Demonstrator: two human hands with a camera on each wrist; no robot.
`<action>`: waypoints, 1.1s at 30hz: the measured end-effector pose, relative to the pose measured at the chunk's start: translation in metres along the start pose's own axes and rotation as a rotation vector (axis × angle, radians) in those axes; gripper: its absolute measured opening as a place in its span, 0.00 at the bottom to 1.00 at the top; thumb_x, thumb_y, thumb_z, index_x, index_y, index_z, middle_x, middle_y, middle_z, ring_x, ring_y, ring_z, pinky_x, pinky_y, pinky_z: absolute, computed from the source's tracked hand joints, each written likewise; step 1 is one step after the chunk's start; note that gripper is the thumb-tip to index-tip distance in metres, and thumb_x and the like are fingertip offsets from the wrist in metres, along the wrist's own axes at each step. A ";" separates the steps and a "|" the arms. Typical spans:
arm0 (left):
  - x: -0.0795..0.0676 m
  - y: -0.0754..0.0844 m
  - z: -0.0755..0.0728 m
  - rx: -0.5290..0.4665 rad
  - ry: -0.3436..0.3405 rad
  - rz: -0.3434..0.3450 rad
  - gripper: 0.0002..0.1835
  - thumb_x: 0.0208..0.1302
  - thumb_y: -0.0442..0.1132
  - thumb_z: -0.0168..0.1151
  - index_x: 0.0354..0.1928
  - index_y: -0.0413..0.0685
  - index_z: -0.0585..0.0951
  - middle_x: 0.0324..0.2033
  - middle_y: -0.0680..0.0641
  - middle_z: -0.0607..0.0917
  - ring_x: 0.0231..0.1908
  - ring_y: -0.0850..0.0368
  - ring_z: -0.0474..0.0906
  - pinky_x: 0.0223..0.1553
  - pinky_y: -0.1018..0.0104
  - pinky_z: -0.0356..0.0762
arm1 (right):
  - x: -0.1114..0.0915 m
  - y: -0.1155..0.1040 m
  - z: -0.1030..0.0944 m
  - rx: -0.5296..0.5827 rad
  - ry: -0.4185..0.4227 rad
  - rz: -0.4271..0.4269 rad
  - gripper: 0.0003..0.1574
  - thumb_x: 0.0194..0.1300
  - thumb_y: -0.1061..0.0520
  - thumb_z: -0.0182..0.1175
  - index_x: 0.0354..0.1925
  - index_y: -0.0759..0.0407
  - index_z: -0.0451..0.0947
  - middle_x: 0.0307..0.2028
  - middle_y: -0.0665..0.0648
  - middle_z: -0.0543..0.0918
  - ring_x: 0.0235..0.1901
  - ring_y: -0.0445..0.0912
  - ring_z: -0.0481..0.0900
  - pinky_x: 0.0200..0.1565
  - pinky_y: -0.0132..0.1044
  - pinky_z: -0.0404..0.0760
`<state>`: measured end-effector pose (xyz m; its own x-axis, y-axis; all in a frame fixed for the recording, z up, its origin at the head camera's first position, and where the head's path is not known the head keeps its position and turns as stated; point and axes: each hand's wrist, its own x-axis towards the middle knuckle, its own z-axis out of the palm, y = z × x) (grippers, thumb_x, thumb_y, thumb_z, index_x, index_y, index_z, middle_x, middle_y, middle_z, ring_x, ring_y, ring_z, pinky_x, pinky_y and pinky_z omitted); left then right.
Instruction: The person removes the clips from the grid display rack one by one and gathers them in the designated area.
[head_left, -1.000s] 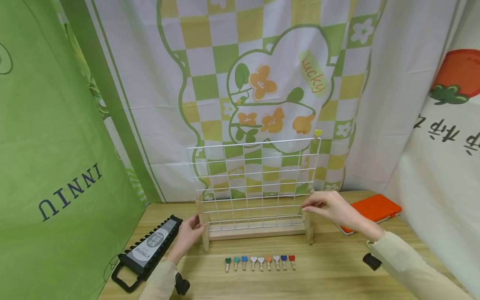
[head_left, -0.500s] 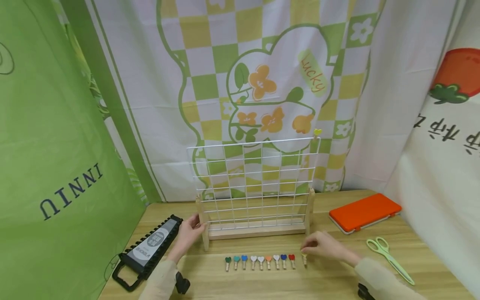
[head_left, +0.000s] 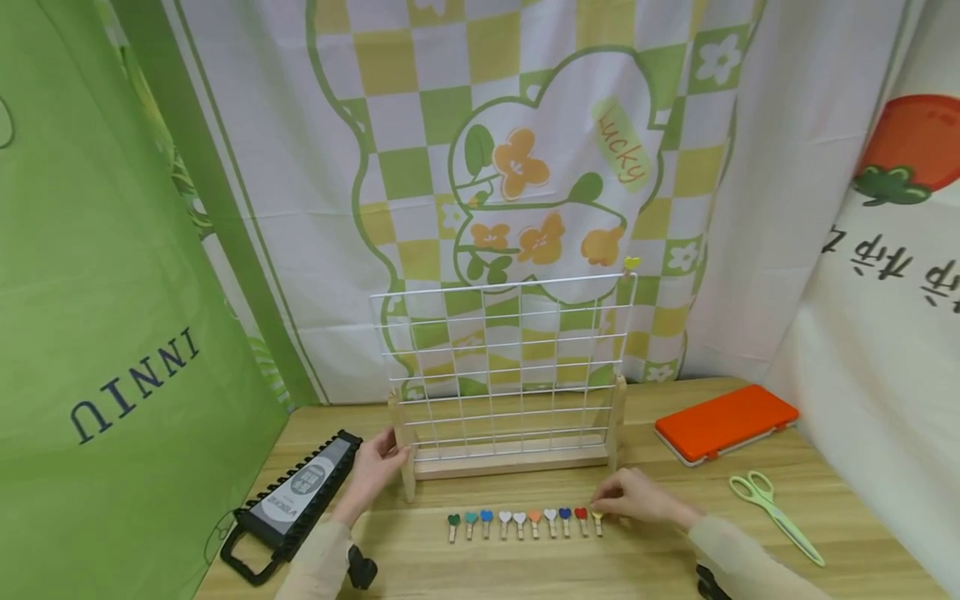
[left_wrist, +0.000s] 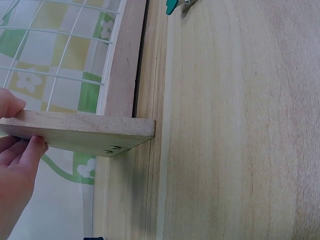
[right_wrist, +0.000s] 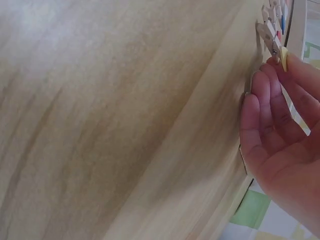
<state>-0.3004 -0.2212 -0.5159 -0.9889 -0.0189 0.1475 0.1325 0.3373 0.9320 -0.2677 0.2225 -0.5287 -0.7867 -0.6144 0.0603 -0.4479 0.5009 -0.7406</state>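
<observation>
My left hand [head_left: 372,468] grips the left wooden post [left_wrist: 75,125] of a stand that holds a white wire grid [head_left: 502,286] upright. In the left wrist view, thumb and fingers lie on opposite faces of that post. At the right end of a row of several small heart clothespins, my right hand [head_left: 637,496] pinches a yellow heart clothespin [head_left: 598,525] by its heart. The right wrist view shows the yellow heart [right_wrist: 284,59] between thumb and forefinger. Beside it lies the red heart clothespin [head_left: 581,517]. Another yellow heart clothespin [head_left: 632,263] sits on the grid's top right corner.
To the left lies a black slotted rack [head_left: 247,527] with a grey label, near my left forearm. An orange case [head_left: 726,423] and light green scissors [head_left: 780,517] lie on the right of the wooden table [head_left: 480,575]. Printed curtains hang behind.
My right hand has come down from the stand's right post to the table, bringing the yellow clothespin, then slid left, closer to the red one. My left hand has stayed on its post.
</observation>
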 end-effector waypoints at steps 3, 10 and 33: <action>0.000 0.000 -0.001 0.004 -0.006 -0.009 0.30 0.65 0.26 0.60 0.68 0.25 0.65 0.61 0.25 0.75 0.63 0.33 0.74 0.62 0.53 0.80 | 0.000 0.001 0.001 0.000 0.001 0.003 0.10 0.66 0.57 0.64 0.33 0.62 0.87 0.26 0.55 0.89 0.24 0.30 0.78 0.25 0.22 0.79; 0.000 0.002 -0.001 0.000 -0.007 0.004 0.29 0.66 0.25 0.59 0.68 0.24 0.65 0.61 0.24 0.75 0.62 0.32 0.74 0.61 0.53 0.81 | 0.000 0.002 0.001 0.000 0.002 0.005 0.10 0.66 0.57 0.64 0.33 0.62 0.87 0.27 0.55 0.89 0.24 0.28 0.75 0.25 0.22 0.77; -0.001 0.000 0.000 0.007 0.000 0.000 0.29 0.65 0.25 0.59 0.67 0.23 0.66 0.61 0.24 0.75 0.63 0.32 0.74 0.62 0.52 0.80 | 0.009 -0.051 -0.055 -0.177 0.127 -0.135 0.08 0.67 0.56 0.64 0.40 0.59 0.87 0.36 0.55 0.89 0.31 0.33 0.81 0.32 0.27 0.84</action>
<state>-0.2997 -0.2210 -0.5165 -0.9889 -0.0191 0.1472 0.1318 0.3434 0.9299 -0.2753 0.2252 -0.4536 -0.7568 -0.6070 0.2423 -0.6110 0.5254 -0.5921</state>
